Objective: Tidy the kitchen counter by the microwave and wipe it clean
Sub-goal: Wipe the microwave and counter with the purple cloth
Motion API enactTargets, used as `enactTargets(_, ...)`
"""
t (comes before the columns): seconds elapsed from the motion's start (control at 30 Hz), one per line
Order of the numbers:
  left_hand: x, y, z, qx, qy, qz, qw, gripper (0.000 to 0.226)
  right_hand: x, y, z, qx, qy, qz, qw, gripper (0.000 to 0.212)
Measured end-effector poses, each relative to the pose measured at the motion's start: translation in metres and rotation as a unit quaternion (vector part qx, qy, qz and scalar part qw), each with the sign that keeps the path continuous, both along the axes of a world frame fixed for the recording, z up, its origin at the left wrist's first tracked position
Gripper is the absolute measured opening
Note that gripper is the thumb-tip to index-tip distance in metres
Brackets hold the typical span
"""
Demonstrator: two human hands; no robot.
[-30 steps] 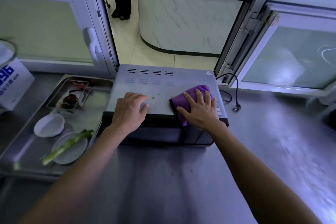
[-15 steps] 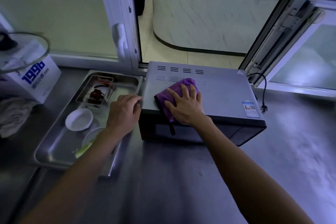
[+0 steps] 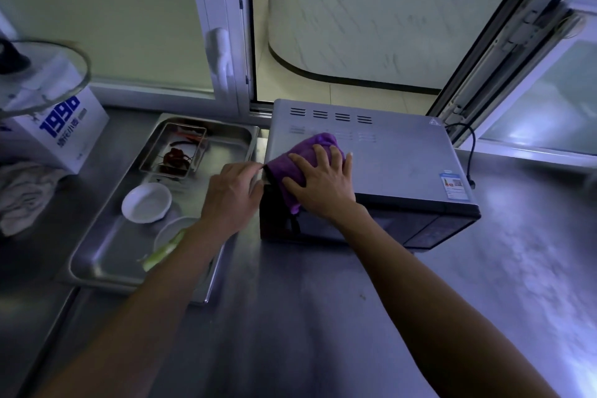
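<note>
A grey microwave (image 3: pixel 397 155) stands on the steel counter (image 3: pixel 290 317) below an open window. A purple cloth (image 3: pixel 290 165) lies on its top at the front left corner and hangs a little over the front edge. My right hand (image 3: pixel 323 184) presses flat on the cloth with straight, spread fingers. My left hand (image 3: pixel 231 194) sits against the microwave's left front corner, its fingertips touching the edge beside the cloth.
A steel tray (image 3: pixel 106 255) left of the microwave holds a small rack with dried chillies (image 3: pixel 174 158), a white dish (image 3: pixel 147 202) and a plate with a green onion (image 3: pixel 161 252). A white box (image 3: pixel 61 132), a glass lid (image 3: pixel 42 74) and a rag (image 3: pixel 22 197) are far left. A power cord (image 3: pixel 471 152) trails right.
My right hand slid the purple cloth leftward across the microwave top, from right of centre to the left front corner. My left hand moved off the top to the left corner edge.
</note>
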State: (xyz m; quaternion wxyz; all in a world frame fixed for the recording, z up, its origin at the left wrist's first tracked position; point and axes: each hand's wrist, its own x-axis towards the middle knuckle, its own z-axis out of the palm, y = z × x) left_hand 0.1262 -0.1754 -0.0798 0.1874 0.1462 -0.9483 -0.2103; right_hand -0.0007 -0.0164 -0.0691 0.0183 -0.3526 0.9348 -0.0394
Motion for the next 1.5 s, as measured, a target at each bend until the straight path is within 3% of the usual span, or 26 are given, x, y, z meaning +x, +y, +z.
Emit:
enactTargets(0.47,-0.089,0.101,0.017,-0.071,-0.035,-0.085,0.993,0.034,-0.072,0.152,0.009,0.005,-0.026,-0.15,0.988,0.066)
enactTargets(0.73,-0.153,0.155,0.019,-0.115,-0.095,-0.104,0.983,0.037,-0.113,0.197,0.007,-0.005,-0.004,-0.163,0.987,0.064)
enactTargets(1.0,-0.213,0.163,0.022,-0.163,-0.125,-0.059,0.977,0.037,-0.169,0.192,0.006,-0.01,-0.019,-0.169,0.985,0.065)
enactTargets(1.5,-0.262,0.149,0.018,-0.132,-0.124,-0.041,0.983,0.034,-0.255,0.136,-0.002,-0.03,-0.022,-0.145,0.989,0.066)
